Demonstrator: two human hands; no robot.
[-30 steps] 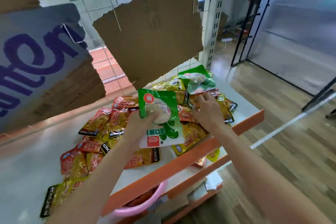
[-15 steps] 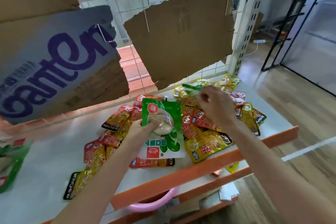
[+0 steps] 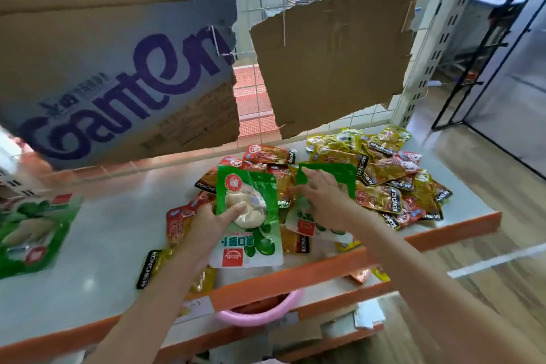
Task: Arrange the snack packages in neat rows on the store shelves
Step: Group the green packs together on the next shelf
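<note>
Printed cardboard panel (image 3: 118, 80) with purple lettering at ten o'clock. Torn plain cardboard sheet (image 3: 334, 62) at one o'clock. Pink basin (image 3: 260, 312) on the lower tier at six o'clock. Black metal frame (image 3: 484, 47) at two o'clock, on wood-pattern floor (image 3: 484, 210).

A green-and-white snack pouch (image 3: 248, 216) with a red badge is showing mid-frame. Red and yellow packets (image 3: 381, 168) with black strips are lying on a pale shelf (image 3: 97, 245) edged orange. Lower centre, a pink basin (image 3: 260, 312) is peeking out.
</note>
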